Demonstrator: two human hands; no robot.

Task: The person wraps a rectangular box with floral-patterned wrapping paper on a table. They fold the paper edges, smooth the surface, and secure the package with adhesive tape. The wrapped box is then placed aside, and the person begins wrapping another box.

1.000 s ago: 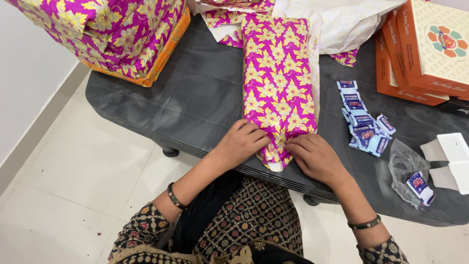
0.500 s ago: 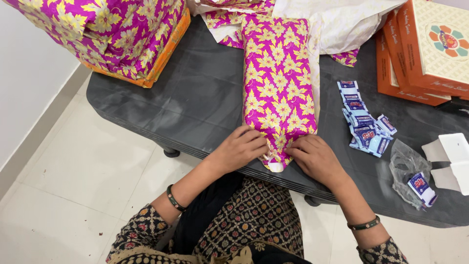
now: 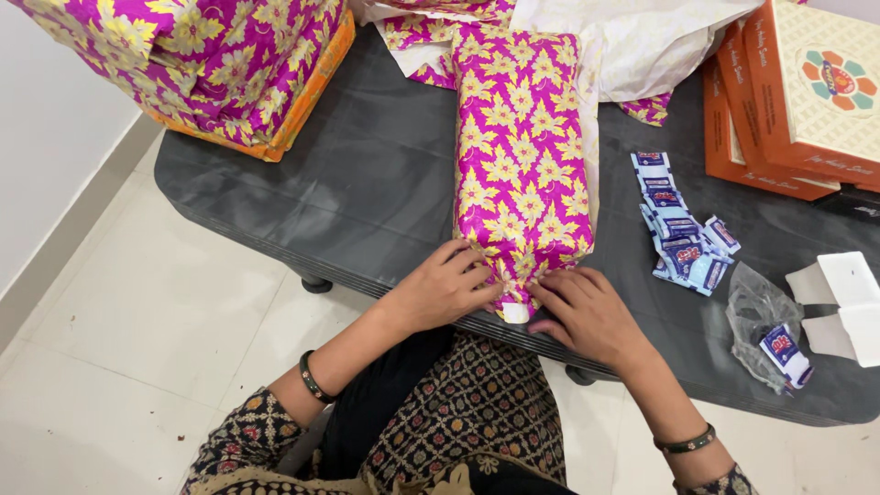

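Both the left hand [image 3: 443, 291] and right hand [image 3: 587, 312] press fingertips together on the folded end flap of the wrapped box [image 3: 522, 156], lying just beyond them at the bench [image 3: 367, 183] edge; easing pressure could let the glossy paper spring open.

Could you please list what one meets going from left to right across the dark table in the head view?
Wrapped stack → left hand → long wrapped box → right hand → blue sachets → orange boxes
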